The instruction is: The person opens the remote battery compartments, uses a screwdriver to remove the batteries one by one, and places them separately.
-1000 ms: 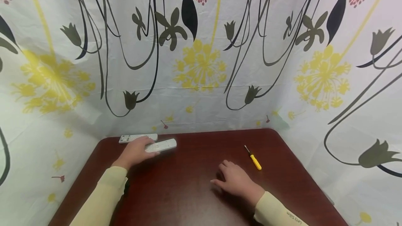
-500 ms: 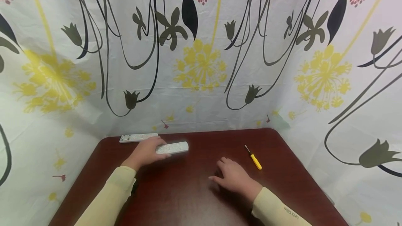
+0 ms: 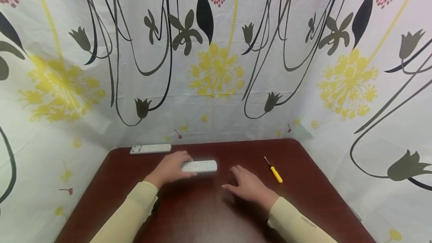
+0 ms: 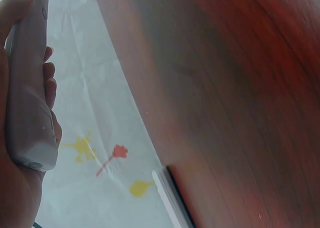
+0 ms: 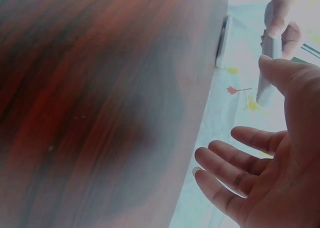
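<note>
My left hand grips a white remote control by its left end, thumb along the near side. The remote's other end points toward my right hand. In the left wrist view, the remote lies along the palm with fingers wrapped behind it. My right hand hangs over the table a short way to the right, holding nothing. Its fingers are loosely bent and its thumb is spread apart in the right wrist view, where the held remote appears beyond the thumb.
A second white remote control lies at the table's back left edge. To the right of my right hand lies a screwdriver with a yellow handle. Floral curtains enclose the dark red table at the back and both sides.
My left hand has carried the remote control rightward and a little nearer, toward the right hand. The right hand has shifted slightly left. The second remote control has come fully into sight.
</note>
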Demonstrator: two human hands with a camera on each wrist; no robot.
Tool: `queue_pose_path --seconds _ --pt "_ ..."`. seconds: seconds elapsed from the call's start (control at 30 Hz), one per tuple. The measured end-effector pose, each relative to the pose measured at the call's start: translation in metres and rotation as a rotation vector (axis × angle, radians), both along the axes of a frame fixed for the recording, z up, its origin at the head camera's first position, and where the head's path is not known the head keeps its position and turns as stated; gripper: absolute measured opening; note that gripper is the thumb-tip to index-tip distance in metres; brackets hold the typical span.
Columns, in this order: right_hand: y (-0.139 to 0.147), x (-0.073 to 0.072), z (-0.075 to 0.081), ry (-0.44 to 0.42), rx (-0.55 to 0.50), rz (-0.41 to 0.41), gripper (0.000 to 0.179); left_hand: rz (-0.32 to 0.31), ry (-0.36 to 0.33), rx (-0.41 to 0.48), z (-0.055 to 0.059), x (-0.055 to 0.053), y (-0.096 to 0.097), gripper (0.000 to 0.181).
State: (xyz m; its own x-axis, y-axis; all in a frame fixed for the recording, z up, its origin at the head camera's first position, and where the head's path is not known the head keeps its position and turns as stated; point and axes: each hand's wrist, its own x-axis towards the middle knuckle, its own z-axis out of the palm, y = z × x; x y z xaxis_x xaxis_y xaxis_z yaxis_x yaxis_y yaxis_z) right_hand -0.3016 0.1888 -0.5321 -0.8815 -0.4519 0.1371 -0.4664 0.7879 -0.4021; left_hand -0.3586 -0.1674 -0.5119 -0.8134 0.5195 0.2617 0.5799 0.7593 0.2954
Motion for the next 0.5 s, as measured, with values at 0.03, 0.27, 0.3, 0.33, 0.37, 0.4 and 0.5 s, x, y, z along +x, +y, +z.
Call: queue_pose_path --seconds 0.03,0.27,0.3,0.33,0.37,0.4,0.5 --pt "-0.001 -0.001 0.000 0.009 -0.001 0.001 0.076 -0.001 0.002 -0.004 0.000 0.000 0.003 0.051" --pt "-0.007 -0.004 0.005 0.024 -0.016 -0.006 0.071 -0.028 -0.010 0.002 0.001 0.006 0.019 0.051" --pt "-0.008 -0.004 0.006 0.025 -0.022 -0.007 0.070 -0.030 -0.017 0.007 0.001 0.007 0.021 0.051" --pt "-0.009 -0.005 0.008 0.027 -0.026 -0.009 0.069 -0.031 -0.023 0.011 0.001 0.008 0.023 0.051" --pt "-0.010 -0.005 0.009 0.029 -0.029 -0.008 0.069 -0.033 -0.029 0.013 0.001 0.008 0.024 0.052" --pt "-0.011 -0.006 0.010 0.036 -0.028 -0.006 0.069 -0.033 -0.036 0.018 0.001 0.009 0.026 0.052" --pt "-0.013 -0.007 0.012 0.060 -0.024 0.004 0.068 -0.046 -0.054 0.032 0.001 0.012 0.031 0.051"
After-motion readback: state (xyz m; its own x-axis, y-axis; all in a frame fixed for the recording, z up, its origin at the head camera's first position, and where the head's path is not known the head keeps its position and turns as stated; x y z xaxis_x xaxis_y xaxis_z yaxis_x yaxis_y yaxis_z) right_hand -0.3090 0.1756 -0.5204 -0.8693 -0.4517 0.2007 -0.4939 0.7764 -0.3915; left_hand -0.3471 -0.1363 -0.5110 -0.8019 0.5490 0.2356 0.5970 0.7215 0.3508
